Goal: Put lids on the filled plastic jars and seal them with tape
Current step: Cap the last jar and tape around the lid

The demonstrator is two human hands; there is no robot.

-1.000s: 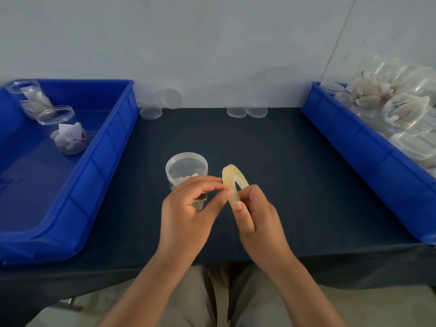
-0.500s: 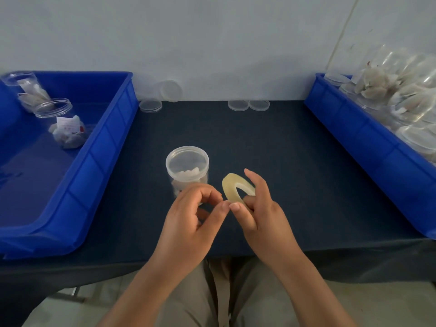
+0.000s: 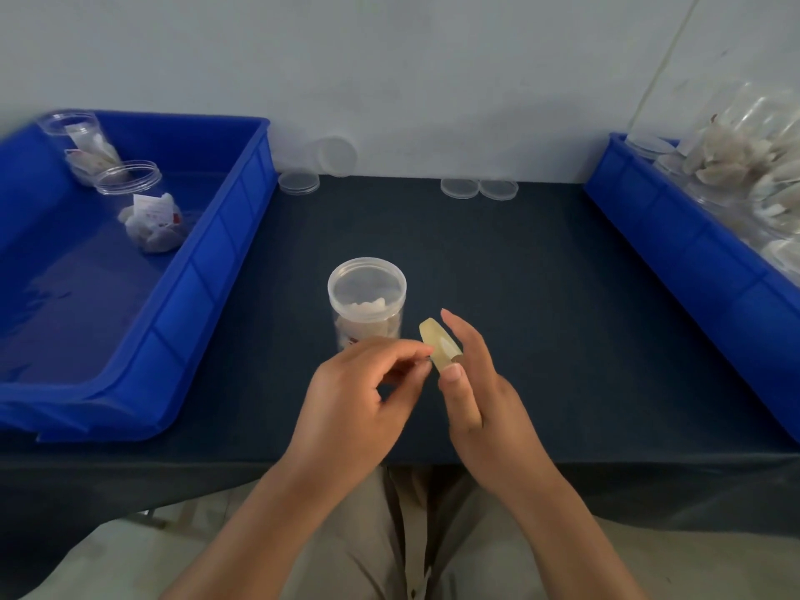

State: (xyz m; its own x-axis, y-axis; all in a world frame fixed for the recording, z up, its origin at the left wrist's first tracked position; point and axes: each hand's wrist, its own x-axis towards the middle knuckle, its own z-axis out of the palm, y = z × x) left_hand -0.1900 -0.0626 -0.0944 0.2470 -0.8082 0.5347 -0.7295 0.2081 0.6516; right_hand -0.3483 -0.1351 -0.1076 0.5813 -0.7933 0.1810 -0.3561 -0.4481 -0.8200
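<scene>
Nearest, the right hand (image 3: 476, 396) grips a yellowish tape roll (image 3: 437, 346) between thumb and fingers, turned edge-on. This is likely so that the left hand (image 3: 359, 396), with thumb and forefinger pinched at its rim, can pick the tape's end free. The end itself is too thin to make out. Just beyond the hands, the lidded jar (image 3: 367, 296) stands upright on the worktop (image 3: 519, 275), close by for taping. Its lower part is hidden by the left hand. Farther off, spare lids (image 3: 459, 188) lie by the wall between two blue bins (image 3: 208, 262).
</scene>
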